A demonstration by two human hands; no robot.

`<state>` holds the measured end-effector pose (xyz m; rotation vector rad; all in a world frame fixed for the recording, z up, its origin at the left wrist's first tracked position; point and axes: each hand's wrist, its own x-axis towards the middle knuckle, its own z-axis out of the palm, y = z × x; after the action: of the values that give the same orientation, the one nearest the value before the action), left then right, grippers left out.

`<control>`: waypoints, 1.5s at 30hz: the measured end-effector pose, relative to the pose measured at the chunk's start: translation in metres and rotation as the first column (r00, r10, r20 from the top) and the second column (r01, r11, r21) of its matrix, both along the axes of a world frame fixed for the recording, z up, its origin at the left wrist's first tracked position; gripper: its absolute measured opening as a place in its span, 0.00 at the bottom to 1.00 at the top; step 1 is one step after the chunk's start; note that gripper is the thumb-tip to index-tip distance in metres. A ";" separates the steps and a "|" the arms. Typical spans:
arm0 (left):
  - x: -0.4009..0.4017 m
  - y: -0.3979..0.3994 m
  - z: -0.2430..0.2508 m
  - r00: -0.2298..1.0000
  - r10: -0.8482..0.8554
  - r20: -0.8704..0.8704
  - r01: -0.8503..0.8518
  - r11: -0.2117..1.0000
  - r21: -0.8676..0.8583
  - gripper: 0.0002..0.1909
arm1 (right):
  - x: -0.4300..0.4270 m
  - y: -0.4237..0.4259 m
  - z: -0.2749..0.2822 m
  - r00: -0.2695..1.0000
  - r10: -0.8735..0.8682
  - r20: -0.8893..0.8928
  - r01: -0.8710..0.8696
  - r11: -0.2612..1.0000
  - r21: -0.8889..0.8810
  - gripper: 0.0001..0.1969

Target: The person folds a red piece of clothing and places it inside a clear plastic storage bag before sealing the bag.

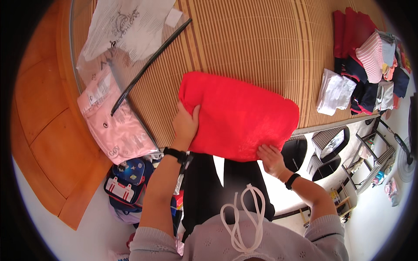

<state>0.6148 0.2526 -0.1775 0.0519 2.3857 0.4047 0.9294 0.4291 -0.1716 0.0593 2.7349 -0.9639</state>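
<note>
A bright red folded cloth bundle [238,114] lies at the near edge of a bamboo mat [248,39], its front side overhanging my legs. My left hand [186,125] grips the bundle's left end, thumb on top and the other fingers hidden beneath or behind it. My right hand [271,158] rests with its fingers flat against the near right corner of the cloth. To the left are a clear plastic bag with a pink folded garment [112,120] inside and a thin black strip [150,65] lying across the plastic.
Folded clothes [369,65] are piled at the mat's right end, with a white folded garment [334,91] in front. An orange wooden panel [49,120] borders the left. Below stand a blue backpack [129,182], black-and-checked storage boxes [326,146] and an electric fan [406,160].
</note>
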 end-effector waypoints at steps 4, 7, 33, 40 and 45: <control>0.004 -0.016 0.003 0.811 -0.285 -0.510 0.371 0.926 0.073 0.34 | -0.024 0.019 0.051 0.994 0.029 0.107 -0.008 0.981 -0.192 0.18; -0.001 0.021 0.045 0.574 -0.605 -0.552 0.692 0.719 -0.067 0.32 | -0.073 0.043 0.063 0.974 -0.159 -0.163 0.169 0.985 0.046 0.23; 0.046 -0.013 -0.098 0.480 -0.387 -0.787 0.715 0.693 0.095 0.29 | -0.048 0.009 -0.107 0.898 -0.313 -0.310 0.421 0.817 0.394 0.35; 0.037 0.000 -0.049 0.613 -0.385 -0.690 0.661 0.729 0.180 0.35 | -0.075 0.024 -0.056 0.917 -0.310 -0.253 0.395 0.803 0.446 0.33; 0.031 -0.041 -0.033 0.891 0.148 -0.430 0.043 0.914 0.404 0.42 | -0.038 0.024 -0.032 0.232 -0.972 0.033 0.963 0.234 0.137 0.43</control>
<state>0.6453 0.2120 -0.2104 0.3004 2.7189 1.0081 0.8917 0.4531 -0.2038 2.0153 2.3788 -0.9489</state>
